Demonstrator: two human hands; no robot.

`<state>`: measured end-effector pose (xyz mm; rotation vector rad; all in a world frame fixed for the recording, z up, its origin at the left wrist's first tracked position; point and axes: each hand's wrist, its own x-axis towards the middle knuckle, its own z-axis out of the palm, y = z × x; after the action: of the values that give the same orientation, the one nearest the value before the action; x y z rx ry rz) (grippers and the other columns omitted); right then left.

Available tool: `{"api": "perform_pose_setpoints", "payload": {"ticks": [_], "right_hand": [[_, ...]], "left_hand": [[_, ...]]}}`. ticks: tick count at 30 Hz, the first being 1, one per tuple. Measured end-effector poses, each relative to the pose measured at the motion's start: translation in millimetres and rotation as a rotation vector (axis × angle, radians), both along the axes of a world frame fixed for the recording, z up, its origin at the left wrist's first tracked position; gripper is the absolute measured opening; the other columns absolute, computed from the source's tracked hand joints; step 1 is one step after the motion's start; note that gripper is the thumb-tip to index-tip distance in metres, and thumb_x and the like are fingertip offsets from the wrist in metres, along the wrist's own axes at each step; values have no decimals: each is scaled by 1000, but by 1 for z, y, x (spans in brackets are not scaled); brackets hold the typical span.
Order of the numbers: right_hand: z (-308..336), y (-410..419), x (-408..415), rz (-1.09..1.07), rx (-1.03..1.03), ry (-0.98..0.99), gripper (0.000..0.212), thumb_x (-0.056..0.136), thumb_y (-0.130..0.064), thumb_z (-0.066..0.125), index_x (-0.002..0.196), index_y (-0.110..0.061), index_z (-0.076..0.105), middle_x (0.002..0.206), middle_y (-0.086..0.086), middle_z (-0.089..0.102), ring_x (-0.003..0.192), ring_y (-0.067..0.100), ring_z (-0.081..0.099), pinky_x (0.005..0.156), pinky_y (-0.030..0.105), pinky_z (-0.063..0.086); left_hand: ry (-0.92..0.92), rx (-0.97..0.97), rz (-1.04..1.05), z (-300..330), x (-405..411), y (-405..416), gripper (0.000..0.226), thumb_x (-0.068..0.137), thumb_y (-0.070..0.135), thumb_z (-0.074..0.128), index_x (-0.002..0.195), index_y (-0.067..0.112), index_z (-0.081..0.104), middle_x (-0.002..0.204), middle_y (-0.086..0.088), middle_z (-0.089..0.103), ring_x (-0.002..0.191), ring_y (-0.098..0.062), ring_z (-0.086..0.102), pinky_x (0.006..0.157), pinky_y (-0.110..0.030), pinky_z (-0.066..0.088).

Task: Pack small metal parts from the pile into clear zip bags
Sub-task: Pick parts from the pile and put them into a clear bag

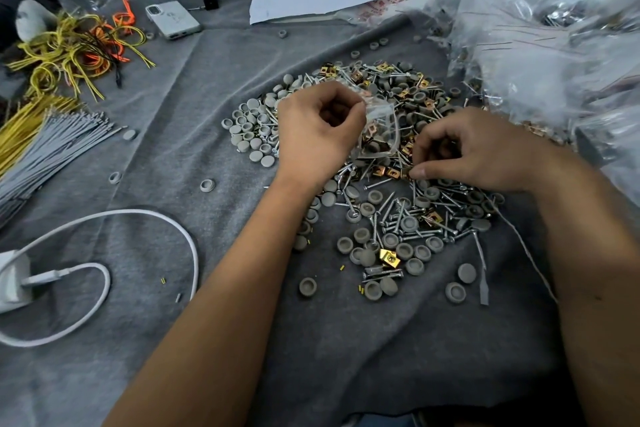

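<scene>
Grey cloth carries the pile of screws, caps and gold clips. Above it the left hand pinches a clear zip bag, mouth toward the right hand, whose curled fingertips pinch a gold clip just below-right.

Grey cloth bears parts pile, phone, charger cable.

Grey caps, gold clips, seemingly silver screws, grey cloth.
</scene>
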<state>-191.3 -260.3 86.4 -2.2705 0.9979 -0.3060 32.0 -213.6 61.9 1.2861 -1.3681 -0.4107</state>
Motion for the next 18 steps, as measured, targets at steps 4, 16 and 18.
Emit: {"api": "perform_pose_setpoints", "payload": {"ticks": [4,16,18], "right_hand": [[-2,1,1,-51,-18,-76,5,90,-25,76,87,-24,72,78,-4,71,70,9,66,63,22,53],[-4,0,4,-193,-189,-292,9,90,-8,74,89,-16,70,82,-1,70,77,17,68,71,27,57],[-4,-2,2,-282,-244,-329,9,89,-6,72,88,-14,70,80,-1,69,73,19,66,68,29,57]], "left_hand": [[-49,-14,-16,0,-1,1,8,87,2,72,81,5,75,72,-5,72,61,-19,65,56,-30,55],[-39,-1,-1,-1,1,-1,10,88,4,71,81,9,75,70,-2,71,59,-12,63,54,-28,54],[-28,-8,23,-1,1,-2,11,88,3,71,80,9,75,69,-2,71,58,-13,62,54,-27,53]]}}
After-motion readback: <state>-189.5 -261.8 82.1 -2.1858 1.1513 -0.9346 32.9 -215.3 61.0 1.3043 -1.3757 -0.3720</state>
